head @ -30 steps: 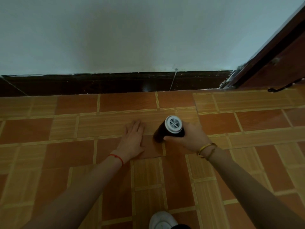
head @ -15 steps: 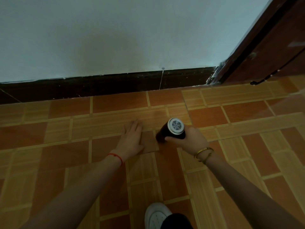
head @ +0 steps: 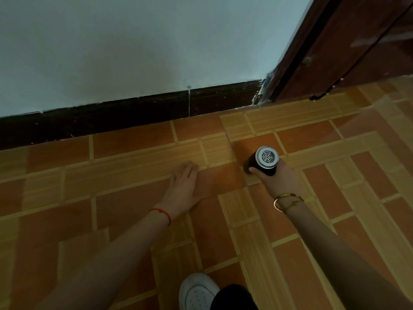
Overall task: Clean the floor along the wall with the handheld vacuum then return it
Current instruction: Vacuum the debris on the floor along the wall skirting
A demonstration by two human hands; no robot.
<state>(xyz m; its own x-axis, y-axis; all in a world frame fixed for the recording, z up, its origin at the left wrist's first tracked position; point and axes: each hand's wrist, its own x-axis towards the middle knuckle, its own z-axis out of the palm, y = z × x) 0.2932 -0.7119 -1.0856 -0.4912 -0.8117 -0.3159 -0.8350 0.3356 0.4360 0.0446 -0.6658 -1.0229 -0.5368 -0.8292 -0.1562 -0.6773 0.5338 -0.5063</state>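
The handheld vacuum (head: 263,161) is a short black cylinder with a round silver vented end facing me. Its nose points down at the orange tiled floor (head: 125,180), a short way out from the dark skirting board (head: 134,113) under the pale wall (head: 134,45). My right hand (head: 273,181) is wrapped around the vacuum's body from behind. My left hand (head: 184,186) lies flat on the floor with fingers together, palm down, to the left of the vacuum and apart from it.
A dark brown door frame and door (head: 348,45) stand at the right, meeting the skirting at the corner. A black cable or hook (head: 321,96) lies at the door's foot. My white shoe (head: 197,291) is at the bottom centre.
My right hand has slid the vacuum to the right along the floor, away from my left hand. The view has turned toward the door corner.
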